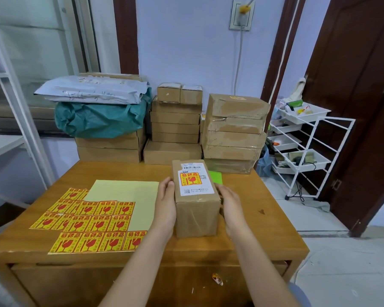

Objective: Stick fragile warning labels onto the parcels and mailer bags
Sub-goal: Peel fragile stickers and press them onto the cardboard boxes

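A brown cardboard parcel (pixel 195 216) stands on the wooden table (pixel 264 229), right of centre. Its top carries a white shipping label with a yellow-and-red fragile label (pixel 190 179) stuck over it. My left hand (pixel 165 204) lies flat against the parcel's left side, fingers straight. On the parcel's right side, my right hand (pixel 228 204) is cupped with its fingers curled onto the box. Sheets of fragile labels (pixel 93 224) lie on the table's left half, partly on a pale yellow backing sheet (pixel 129 193).
Stacks of cardboard boxes (pixel 175 129) (pixel 233 134) stand along the table's far edge. At the back left, a grey mailer bag (pixel 93 89) lies on a green one (pixel 98 120). A green paper (pixel 216 177) shows behind the parcel. A white wire cart (pixel 302 149) stands to the right.
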A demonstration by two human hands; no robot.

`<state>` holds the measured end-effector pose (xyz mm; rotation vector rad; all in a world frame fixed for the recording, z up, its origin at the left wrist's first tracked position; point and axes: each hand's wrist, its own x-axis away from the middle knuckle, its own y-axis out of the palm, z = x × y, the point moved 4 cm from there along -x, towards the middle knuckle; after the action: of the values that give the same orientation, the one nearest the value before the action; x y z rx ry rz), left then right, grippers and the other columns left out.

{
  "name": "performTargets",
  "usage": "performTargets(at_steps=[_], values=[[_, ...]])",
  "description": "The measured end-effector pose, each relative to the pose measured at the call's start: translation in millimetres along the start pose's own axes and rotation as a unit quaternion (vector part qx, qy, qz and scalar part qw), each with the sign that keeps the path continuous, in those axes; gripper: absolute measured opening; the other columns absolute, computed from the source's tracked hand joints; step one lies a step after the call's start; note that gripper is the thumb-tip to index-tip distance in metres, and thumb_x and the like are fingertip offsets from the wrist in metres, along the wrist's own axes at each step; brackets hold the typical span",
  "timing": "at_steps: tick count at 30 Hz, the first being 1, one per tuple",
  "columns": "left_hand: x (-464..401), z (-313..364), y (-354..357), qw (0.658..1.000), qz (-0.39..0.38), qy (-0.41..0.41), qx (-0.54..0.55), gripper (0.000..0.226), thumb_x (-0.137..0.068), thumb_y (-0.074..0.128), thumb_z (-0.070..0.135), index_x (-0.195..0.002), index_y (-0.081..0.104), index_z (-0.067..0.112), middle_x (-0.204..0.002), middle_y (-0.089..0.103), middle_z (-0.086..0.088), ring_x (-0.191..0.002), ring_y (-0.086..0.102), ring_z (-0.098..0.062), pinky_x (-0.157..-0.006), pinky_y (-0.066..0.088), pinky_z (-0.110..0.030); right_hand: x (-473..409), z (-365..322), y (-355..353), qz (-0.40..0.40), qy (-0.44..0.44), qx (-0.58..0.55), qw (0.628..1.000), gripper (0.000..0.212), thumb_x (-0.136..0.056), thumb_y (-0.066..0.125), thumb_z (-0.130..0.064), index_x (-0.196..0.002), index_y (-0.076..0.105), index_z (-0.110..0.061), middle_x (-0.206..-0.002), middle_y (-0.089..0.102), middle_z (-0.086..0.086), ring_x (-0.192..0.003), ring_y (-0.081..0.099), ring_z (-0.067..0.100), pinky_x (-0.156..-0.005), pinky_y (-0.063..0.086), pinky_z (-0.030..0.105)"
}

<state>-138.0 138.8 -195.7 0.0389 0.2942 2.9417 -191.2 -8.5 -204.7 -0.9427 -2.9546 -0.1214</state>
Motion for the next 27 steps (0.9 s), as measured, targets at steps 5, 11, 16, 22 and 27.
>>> performTargets(at_steps=[5,11,16,22,27], values=[[5.5,-23.7,-2.7,1.000,0.004,-0.026,-0.007,0.032,-0.101,0.027,0.045,-0.124,0.046,0.032,-0.110,0.060,0.005,-0.096,0.057,-0.005,-0.068,0.044,-0.024,14.4,11.2,6.4,-0.014,-0.006,-0.035,0.999,0.031,-0.102,0.038,-0.030,-0.111,0.067,-0.022,-0.103,0.073,-0.002,-0.096,0.067,0.010,-0.067,0.049,0.019],[15.1,-22.8,4.6,0.999,-0.004,-0.014,0.032,0.034,-0.102,0.027,0.043,-0.126,0.048,0.033,-0.114,0.061,0.005,-0.103,0.059,-0.011,-0.070,0.047,-0.026,23.1,15.7,1.2,0.004,-0.035,-0.076,0.996,0.032,-0.102,0.038,-0.031,-0.117,0.064,-0.022,-0.106,0.072,-0.002,-0.099,0.067,0.011,-0.067,0.050,0.018],[9.7,-15.6,34.8,1.000,-0.022,0.008,-0.016,0.022,-0.100,0.031,0.046,-0.109,0.051,0.050,-0.131,0.050,0.004,-0.123,0.048,-0.014,-0.106,0.039,-0.045,16.0,3.4,-27.9,0.069,-0.063,-0.090,0.992,0.027,-0.101,0.040,-0.033,-0.113,0.063,-0.028,-0.117,0.065,0.000,-0.109,0.062,0.016,-0.087,0.051,0.034],[14.7,-20.4,88.4,0.993,-0.088,0.039,-0.067,0.040,-0.102,0.028,0.039,-0.138,0.044,0.030,-0.135,0.037,0.007,-0.133,0.030,-0.009,-0.115,0.021,-0.035,10.5,-1.4,-78.9,0.162,-0.065,-0.101,0.979,0.038,-0.103,0.030,-0.037,-0.109,0.066,-0.025,-0.107,0.069,0.002,-0.099,0.064,0.016,-0.074,0.047,0.029],[23.0,-23.8,119.8,0.987,-0.161,0.013,0.002,0.022,-0.101,0.038,0.033,-0.120,0.048,0.039,-0.115,0.056,0.022,-0.099,0.054,0.017,-0.080,0.041,-0.005,8.3,-4.9,-99.3,0.168,-0.087,-0.077,0.979,0.046,-0.103,0.025,-0.041,-0.114,0.064,-0.020,-0.104,0.070,0.002,-0.096,0.065,0.014,-0.072,0.048,0.028]])
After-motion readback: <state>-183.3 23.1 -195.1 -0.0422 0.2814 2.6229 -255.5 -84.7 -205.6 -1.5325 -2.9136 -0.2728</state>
